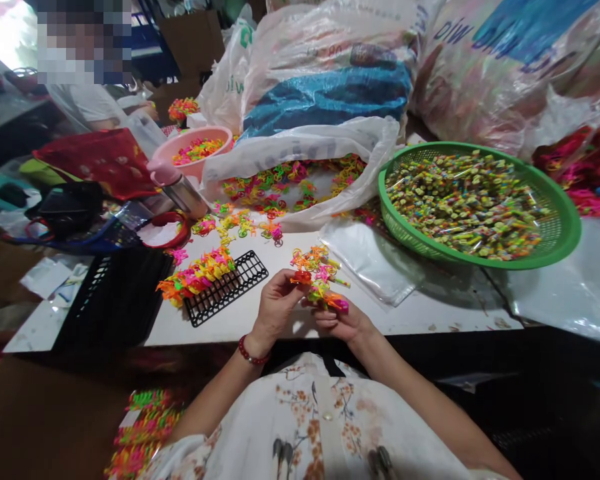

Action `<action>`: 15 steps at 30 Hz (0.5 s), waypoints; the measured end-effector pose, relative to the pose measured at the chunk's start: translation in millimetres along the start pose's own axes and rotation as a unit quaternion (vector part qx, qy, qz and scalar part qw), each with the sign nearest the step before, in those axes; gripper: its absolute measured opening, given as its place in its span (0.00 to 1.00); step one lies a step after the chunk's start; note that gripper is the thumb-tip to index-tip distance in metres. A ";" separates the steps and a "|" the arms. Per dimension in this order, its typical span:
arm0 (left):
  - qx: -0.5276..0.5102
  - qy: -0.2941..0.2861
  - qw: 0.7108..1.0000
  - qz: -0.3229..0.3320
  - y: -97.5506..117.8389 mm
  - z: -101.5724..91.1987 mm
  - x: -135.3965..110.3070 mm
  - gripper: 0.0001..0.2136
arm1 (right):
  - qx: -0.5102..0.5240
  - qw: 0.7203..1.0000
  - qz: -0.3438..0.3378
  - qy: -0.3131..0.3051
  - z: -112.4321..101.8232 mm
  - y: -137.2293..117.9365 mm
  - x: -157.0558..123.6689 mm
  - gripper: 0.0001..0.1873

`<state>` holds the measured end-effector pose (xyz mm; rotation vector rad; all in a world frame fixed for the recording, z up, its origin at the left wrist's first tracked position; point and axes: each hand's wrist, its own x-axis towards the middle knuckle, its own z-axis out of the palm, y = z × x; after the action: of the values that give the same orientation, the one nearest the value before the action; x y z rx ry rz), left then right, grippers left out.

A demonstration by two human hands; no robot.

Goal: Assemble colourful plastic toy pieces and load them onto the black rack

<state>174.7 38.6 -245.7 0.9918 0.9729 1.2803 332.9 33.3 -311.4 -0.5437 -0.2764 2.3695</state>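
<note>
My left hand (279,300), with a red beaded bracelet at the wrist, pinches a small red plastic piece (303,277). Close beside it, my right hand (344,321) is closed on a small magenta and orange plastic piece (337,303). Both pieces are too small to name their kind. Just beyond the fingers lies a little heap of bright plastic pieces (316,259) on the white table. To the left sits a black grid rack (240,287), its far left part filled with rows of yellow, orange and pink pieces (200,275).
A green basket (563,230) of small wrapped colourful items stands at right, near flat clear plastic bags (373,257). An open white sack (380,160) of plastic pieces lies behind. At left are stacked black racks (113,300), a bottle (180,187) and a pink basin (220,137). Another person (87,107) sits beyond.
</note>
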 end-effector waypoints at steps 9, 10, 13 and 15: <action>0.006 0.055 0.998 0.012 -7.2 -2.2 2.2 0.11 | -0.043 0.987 -0.130 0.084 11.1 -15.5 -12.6 0.25; 0.012 0.058 0.998 0.011 -8.1 -2.1 2.3 0.11 | -0.068 0.983 -0.144 0.090 13.5 -16.3 -14.1 0.27; 0.036 0.065 0.997 0.009 -8.6 -1.3 2.4 0.12 | -0.149 0.965 -0.176 0.126 20.4 -15.9 -16.1 0.29; 0.049 0.067 0.997 0.006 -7.5 -0.9 2.7 0.12 | -0.198 0.946 -0.196 0.164 24.1 -13.6 -15.5 0.25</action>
<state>176.1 41.1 -253.2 0.9982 1.1433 1.3338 340.3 32.0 -280.5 -0.9606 -0.6503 1.8069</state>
